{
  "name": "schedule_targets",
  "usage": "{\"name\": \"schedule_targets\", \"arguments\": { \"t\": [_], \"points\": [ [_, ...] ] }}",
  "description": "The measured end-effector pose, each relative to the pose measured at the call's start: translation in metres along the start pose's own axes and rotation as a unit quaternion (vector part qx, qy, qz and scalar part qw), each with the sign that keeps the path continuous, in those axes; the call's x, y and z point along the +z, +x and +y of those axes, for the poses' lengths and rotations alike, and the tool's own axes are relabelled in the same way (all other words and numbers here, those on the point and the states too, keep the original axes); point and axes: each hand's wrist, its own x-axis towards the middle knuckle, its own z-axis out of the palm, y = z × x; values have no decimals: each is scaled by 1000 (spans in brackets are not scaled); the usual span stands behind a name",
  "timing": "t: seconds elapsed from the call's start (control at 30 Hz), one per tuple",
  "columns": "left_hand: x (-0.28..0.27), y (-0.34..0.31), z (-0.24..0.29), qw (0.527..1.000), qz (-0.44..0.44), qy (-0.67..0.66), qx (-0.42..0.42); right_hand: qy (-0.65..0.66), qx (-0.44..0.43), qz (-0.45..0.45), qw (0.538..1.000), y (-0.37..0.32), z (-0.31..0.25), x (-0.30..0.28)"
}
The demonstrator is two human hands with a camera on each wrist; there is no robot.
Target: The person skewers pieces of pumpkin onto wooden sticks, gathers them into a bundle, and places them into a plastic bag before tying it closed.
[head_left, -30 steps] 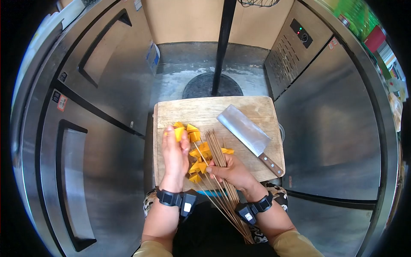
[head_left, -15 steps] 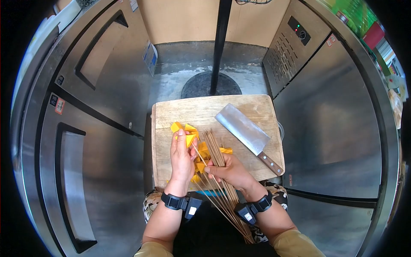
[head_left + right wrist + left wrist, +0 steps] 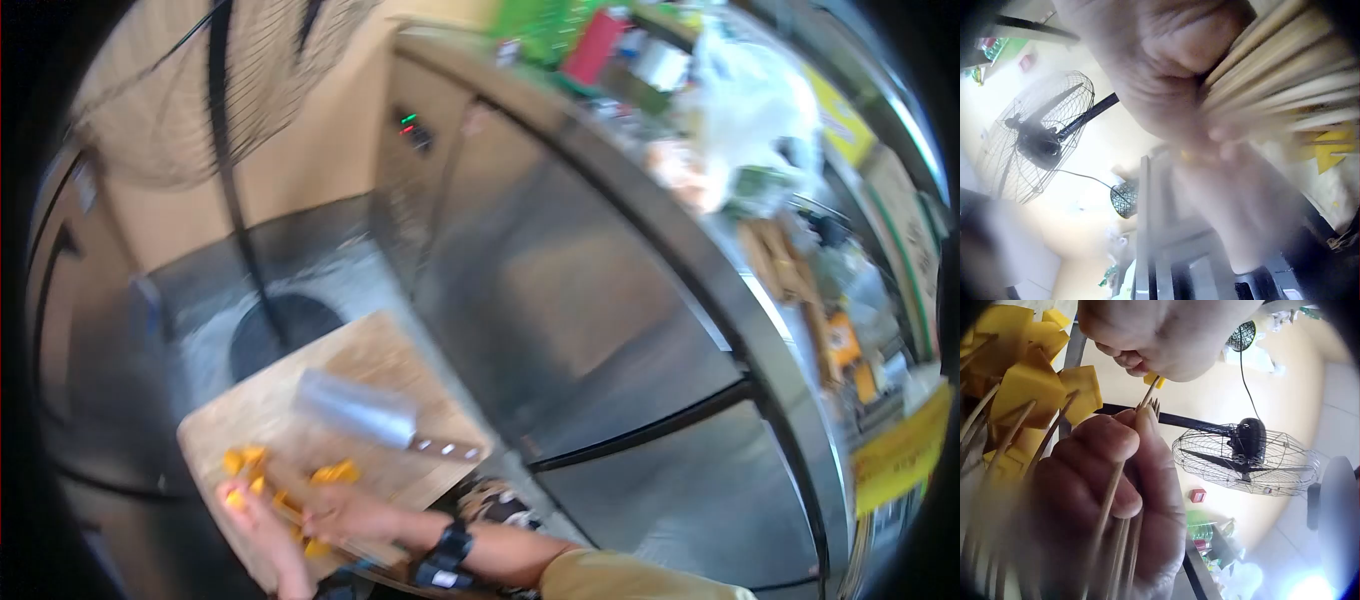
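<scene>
In the head view, blurred, both hands work close together over the near left part of a wooden cutting board (image 3: 400,350). My right hand (image 3: 350,515) grips a bundle of thin wooden skewers (image 3: 1272,56). One skewer stands out from its fingertips in the left wrist view. My left hand (image 3: 1166,331) holds a yellow-orange chunk (image 3: 1154,379), mostly hidden by its fingers, right at that skewer's tip. More yellow-orange chunks (image 3: 1029,394) lie beside the right hand, with sticks running into several of them. A cleaver (image 3: 360,408) lies flat on the board, handle to the right.
Steel cabinets (image 3: 580,270) line the right side, with bags and packets on top, including a white plastic bag (image 3: 750,110). Beyond the board is a wire-caged fan (image 3: 1244,456), its pole rising from a round black base (image 3: 285,330).
The head view has swung right and blurred, so the board now appears lower left. My left hand brought a chunk across to the skewer tip, while the right kept its grip on the bundle.
</scene>
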Motion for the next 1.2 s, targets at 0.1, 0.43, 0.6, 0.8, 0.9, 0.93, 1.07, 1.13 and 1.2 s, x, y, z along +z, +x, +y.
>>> {"name": "schedule_targets", "arguments": {
  "t": [0.1, 0.43, 0.6, 0.8, 0.9, 0.93, 1.07, 1.13, 1.2],
  "points": [
    [6, 9, -19, 993, 30, 29, 111, -11, -13, -6, 1000, -7, -15, -1],
    [8, -26, 32, 821, 36, 486, 298, 36, -38, -14, 999, -13, -15, 1],
    [4, -4, -13, 999, 10, 7, 48, 36, -42, -5, 998, -17, -16, 0],
    [6, -7, -11, 999, 20, 31, 40, 36, -36, 8, 999, -15, -14, -2],
    [8, -12, -9, 1000, 2, -20, 18, 35, -23, -4, 999, -13, -11, -4],
    [7, -11, -7, 1000, -6, 17, 14, 31, -19, -9, 999, -14, -13, -5],
    [24, -17, 10, 996, 7, -92, 21, 24, -22, -15, 999, -10, -17, -5],
    [24, -16, 18, 993, -15, -118, -3, 33, -21, -22, 999, -7, -17, -3],
    [25, -15, 29, 993, -20, -113, -40, 41, -23, -19, 999, -8, -21, -2]
  ]
}}
